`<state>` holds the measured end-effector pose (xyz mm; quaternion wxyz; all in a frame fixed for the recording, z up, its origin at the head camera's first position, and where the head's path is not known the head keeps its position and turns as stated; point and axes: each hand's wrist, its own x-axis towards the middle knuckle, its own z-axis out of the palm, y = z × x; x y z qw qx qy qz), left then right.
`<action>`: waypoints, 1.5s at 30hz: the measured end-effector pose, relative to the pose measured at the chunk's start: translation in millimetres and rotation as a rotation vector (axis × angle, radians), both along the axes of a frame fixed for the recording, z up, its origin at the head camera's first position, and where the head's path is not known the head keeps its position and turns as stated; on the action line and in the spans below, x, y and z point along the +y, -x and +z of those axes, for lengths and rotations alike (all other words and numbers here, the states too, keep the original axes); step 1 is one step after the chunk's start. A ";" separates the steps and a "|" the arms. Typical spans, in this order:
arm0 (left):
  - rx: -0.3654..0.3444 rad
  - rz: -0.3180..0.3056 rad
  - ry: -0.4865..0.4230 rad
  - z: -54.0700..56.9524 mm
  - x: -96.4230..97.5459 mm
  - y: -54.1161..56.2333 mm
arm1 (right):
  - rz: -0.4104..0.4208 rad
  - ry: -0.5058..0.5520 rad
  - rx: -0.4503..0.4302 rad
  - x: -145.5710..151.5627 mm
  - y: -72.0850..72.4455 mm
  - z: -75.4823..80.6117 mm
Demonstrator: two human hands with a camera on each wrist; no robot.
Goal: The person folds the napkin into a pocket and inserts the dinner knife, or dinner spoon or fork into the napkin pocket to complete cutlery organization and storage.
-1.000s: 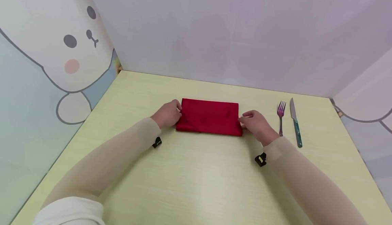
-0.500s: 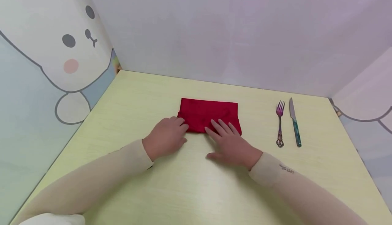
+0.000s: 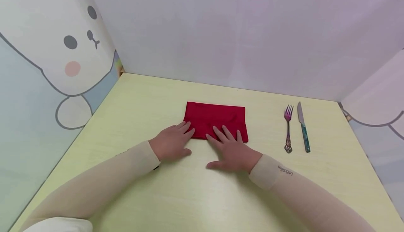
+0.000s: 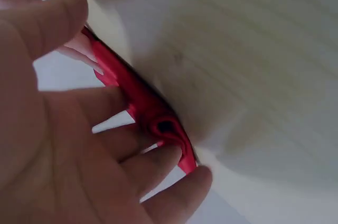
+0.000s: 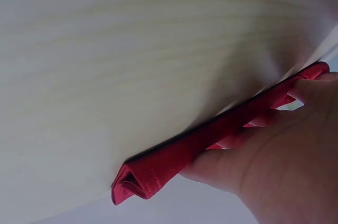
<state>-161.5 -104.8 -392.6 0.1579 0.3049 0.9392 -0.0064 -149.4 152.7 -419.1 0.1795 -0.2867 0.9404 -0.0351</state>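
Observation:
A folded red cloth (image 3: pixel 214 111) lies flat on the table, its near part doubled over into a thicker band. My left hand (image 3: pixel 172 141) rests its outstretched fingertips on the band's left end. On the band's middle and right lie the spread fingers of my right hand (image 3: pixel 235 151), thumb out on the bare table. In the left wrist view, the open end of the red fold (image 4: pixel 166 126) shows as a loop beside the left fingers. The right wrist view shows the other end of the red cloth (image 5: pixel 153 174), with layers rolled inside, under straight right fingers.
Right of the cloth lie a fork (image 3: pixel 288 128) with a purplish head and, beside it, a knife (image 3: pixel 304 127) with a green handle. The pale wooden table (image 3: pixel 189 190) meets a light wall (image 3: pixel 205 32) at its back edge.
Both hands left the cloth's side edges and came toward its near edge, the right one moving left. The fingers now press flat on the folded band. The fork's handle has come into sight.

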 end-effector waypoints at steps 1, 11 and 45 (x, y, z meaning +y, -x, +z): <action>-0.010 0.004 0.003 0.2 -0.4 -0.6 | -0.002 -0.007 0.003 0.2 0.0 -0.2; -0.079 0.033 0.011 0.9 -1.8 -4.3 | 0.019 -0.058 0.096 29.1 -3.8 -12.0; -0.046 -0.069 -0.011 0.4 -6.1 21.5 | -0.031 0.050 0.097 50.6 21.9 9.6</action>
